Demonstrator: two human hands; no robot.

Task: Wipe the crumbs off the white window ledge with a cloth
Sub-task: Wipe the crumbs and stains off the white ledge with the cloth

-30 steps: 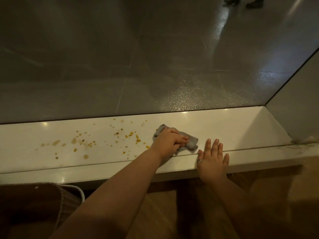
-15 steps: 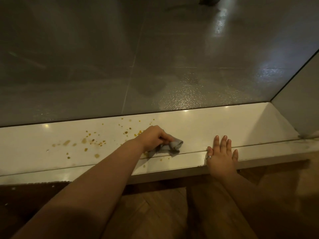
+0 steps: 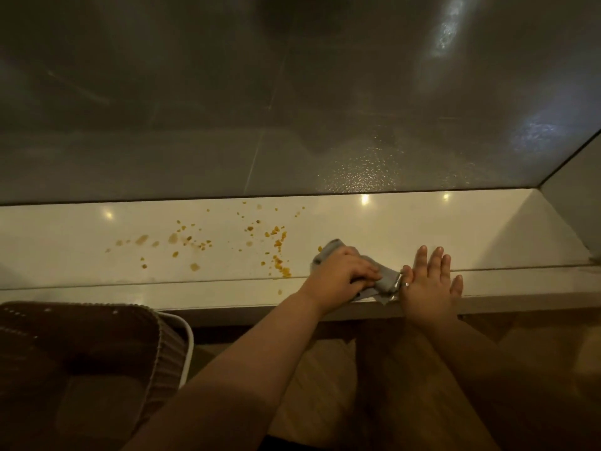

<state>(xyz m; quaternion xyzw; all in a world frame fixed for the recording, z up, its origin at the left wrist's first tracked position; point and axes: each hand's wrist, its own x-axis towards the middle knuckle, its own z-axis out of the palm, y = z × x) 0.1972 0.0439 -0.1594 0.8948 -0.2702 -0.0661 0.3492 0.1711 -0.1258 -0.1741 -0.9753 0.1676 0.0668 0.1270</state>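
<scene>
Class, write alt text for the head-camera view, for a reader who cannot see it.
A person's left hand grips a crumpled grey cloth on a white window ledge, the right hand lying flat beside it at the front edge. Orange-yellow crumbs lie scattered on the ledge left of the cloth, below dark glass.

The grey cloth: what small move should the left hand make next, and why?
Probably carry the cloth left, past the crumbs, then sweep them rightward. The left hand grips it at the near edge of the ledge, beside the flat right hand; many crumbs lie to its left.
</scene>
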